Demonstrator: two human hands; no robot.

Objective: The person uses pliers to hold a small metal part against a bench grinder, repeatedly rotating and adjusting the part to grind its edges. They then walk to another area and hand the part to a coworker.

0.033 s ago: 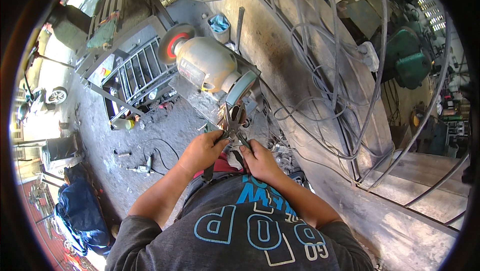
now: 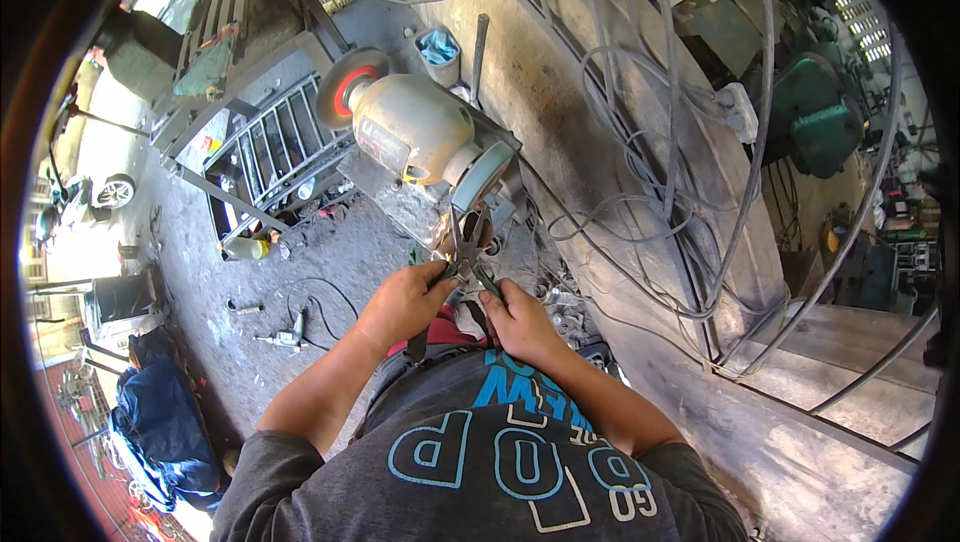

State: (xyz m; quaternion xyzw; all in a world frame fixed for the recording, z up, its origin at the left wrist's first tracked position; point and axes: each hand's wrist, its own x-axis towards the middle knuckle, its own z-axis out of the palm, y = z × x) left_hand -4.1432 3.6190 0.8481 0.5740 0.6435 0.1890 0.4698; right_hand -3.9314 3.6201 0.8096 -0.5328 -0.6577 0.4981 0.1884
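Both hands hold a scissor-like metal tool [image 2: 466, 254], whose two blades spread in a V away from me. My left hand [image 2: 405, 300] pinches one side of it with thumb and fingers. On the other side, my right hand [image 2: 520, 322] is closed around a dark handle. The tool's upper end meets or nearly meets the grey grinding wheel [image 2: 484, 178]; exact contact is hard to make out. That wheel sits on the near end of a bench grinder [image 2: 415, 127], whose far end carries a larger disc with a red centre [image 2: 352, 88]. An orange glow shows beside the tool.
To the right, a concrete ledge [image 2: 560, 92] carries loose grey cables [image 2: 640, 172]. A metal frame with bars [image 2: 280, 147] stands at the left, near a small bin [image 2: 438, 54]. On the floor lies a power tool [image 2: 288, 334] with a black cord.
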